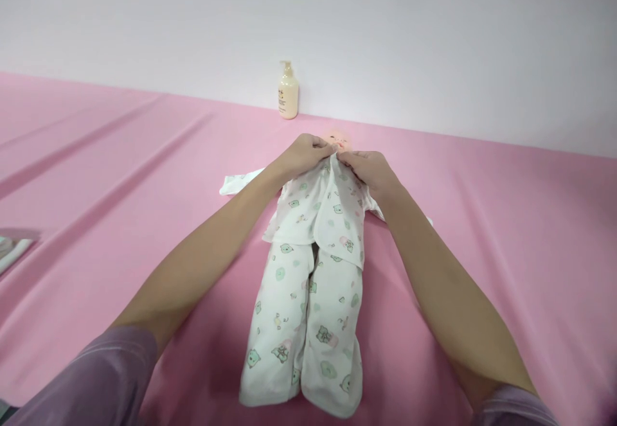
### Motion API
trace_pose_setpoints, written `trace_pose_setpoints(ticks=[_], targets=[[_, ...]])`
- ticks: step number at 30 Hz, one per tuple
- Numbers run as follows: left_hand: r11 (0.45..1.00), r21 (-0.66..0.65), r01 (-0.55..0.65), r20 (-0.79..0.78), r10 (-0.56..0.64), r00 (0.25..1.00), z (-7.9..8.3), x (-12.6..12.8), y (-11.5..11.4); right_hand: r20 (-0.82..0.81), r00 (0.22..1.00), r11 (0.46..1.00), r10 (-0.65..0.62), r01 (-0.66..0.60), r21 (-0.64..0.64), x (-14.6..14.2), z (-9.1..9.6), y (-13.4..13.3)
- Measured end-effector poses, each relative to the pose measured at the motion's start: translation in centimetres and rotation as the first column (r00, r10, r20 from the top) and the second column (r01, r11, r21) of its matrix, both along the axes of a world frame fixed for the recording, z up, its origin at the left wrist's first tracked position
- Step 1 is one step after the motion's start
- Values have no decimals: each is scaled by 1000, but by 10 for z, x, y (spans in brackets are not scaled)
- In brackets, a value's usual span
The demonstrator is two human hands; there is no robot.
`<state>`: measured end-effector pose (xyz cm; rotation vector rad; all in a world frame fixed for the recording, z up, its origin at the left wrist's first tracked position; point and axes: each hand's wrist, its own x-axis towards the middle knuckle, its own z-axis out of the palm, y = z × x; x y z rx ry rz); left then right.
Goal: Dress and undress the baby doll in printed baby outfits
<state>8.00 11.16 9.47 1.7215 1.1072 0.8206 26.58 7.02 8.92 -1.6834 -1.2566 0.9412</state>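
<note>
A baby doll (339,137) lies on its back on a pink sheet, its head away from me. It wears a white printed baby jacket (308,204) and matching trousers (284,310). My left hand (308,153) pinches the jacket's neckline just below the doll's chin. Close beside it, my right hand (369,168) pinches the other front edge at the collar. The two front panels overlap at the chest and hang apart lower down. One sleeve stretches out to the left; my right forearm partly covers the other. The fingertips hide the exact fastening point.
A cream pump bottle (288,95) stands upright at the back, near the white wall (385,40). The pink sheet (144,220) has long creases on both sides. At the left edge lies a partly visible folded item (13,249).
</note>
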Motion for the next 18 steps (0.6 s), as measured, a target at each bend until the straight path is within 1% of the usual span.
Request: trace_pose_setpoints(ticks=[2, 4, 9, 12, 15, 18], targets=[[1000, 22, 8, 21, -8, 1000, -2, 1, 0, -64, 997, 999, -32, 33, 13, -1, 0, 0], [999, 38, 26, 11, -26, 1000, -2, 1, 0, -65, 997, 998, -39, 42, 44, -1, -2, -1], [996, 39, 77, -79, -74, 994, 4, -2, -1, 40, 999, 992, -21, 16, 127, -5, 0, -7], [992, 52, 117, -101, -112, 989, 7, -5, 0, 158, 987, 993, 7, -26, 116, -8, 9, -12], [981, 107, 160, -144, -144, 979, 8, -9, -1, 270, 961, 993, 67, -90, 72, -12, 20, -27], [950, 236, 203, -188, -160, 969, 7, -17, -14, 387, 917, 989, 93, -132, 74, -19, 25, -59]])
